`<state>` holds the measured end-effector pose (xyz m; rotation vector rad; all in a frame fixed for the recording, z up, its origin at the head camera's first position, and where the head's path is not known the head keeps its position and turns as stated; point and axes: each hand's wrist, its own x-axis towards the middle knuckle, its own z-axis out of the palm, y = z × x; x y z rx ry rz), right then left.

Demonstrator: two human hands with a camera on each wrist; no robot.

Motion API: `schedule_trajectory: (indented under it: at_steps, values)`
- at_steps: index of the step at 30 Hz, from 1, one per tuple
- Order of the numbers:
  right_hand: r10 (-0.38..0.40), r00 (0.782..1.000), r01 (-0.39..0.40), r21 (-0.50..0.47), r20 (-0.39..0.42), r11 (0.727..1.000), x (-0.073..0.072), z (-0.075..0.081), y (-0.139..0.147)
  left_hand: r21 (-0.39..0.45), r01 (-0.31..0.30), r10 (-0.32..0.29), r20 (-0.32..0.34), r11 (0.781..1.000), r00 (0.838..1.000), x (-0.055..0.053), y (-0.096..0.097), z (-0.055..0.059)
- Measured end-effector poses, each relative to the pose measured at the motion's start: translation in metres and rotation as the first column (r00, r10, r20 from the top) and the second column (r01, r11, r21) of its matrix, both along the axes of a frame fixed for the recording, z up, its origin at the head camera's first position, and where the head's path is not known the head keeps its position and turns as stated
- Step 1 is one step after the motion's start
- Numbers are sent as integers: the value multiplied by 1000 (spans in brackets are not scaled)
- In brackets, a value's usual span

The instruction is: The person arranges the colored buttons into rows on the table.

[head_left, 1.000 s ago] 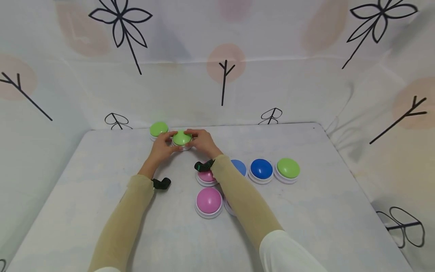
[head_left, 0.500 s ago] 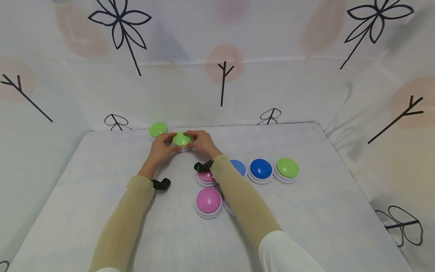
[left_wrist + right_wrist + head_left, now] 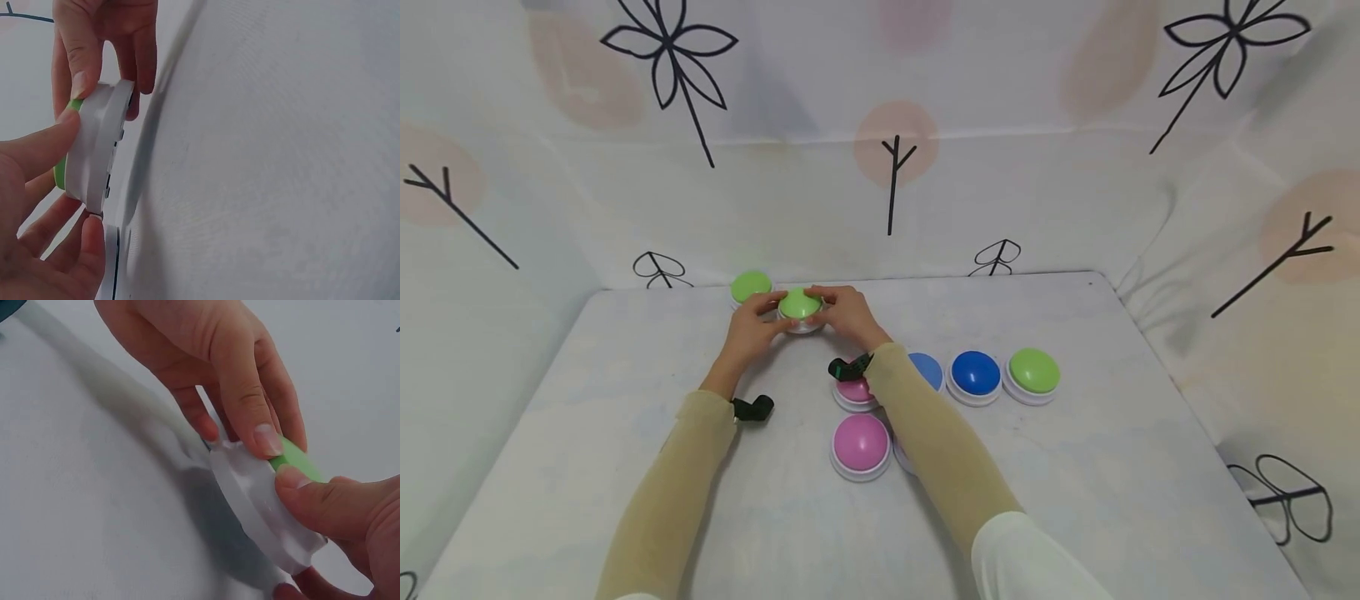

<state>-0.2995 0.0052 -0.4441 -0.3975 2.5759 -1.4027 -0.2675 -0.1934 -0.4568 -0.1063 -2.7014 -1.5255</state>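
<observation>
Near the back edge of the white table (image 3: 1120, 492), two tan sleeves (image 3: 658, 492) reach out, and the left hand (image 3: 748, 332) and right hand (image 3: 848, 317) pinch one green button (image 3: 800, 305) between them, beside a second green button (image 3: 750, 285) and farther back than the pink buttons (image 3: 861, 442) and blue buttons (image 3: 975, 372).
</observation>
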Motion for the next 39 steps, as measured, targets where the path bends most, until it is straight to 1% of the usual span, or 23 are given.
schedule_trajectory:
  at_steps: [7,12,18,25,34,39]
  values:
    - [22,1000,-21,-53,13,998,1,3,2,49,-4,3,18,999,1000,4,-1,2]
    - [27,1000,-26,-86,9,996,3,8,4,75,-13,12,6,997,1000,6,1,8]
    - [29,999,-28,-84,13,996,4,18,6,120,-16,17,-10,993,1000,9,4,14]
    - [41,999,-39,-95,13,995,9,27,17,164,23,-16,-44,986,999,13,8,20]
    - [59,998,-56,-112,21,992,14,36,36,176,68,-56,-71,982,996,18,19,28]
    - [59,998,-56,-129,16,990,22,41,47,194,96,-82,-79,976,994,22,27,33]
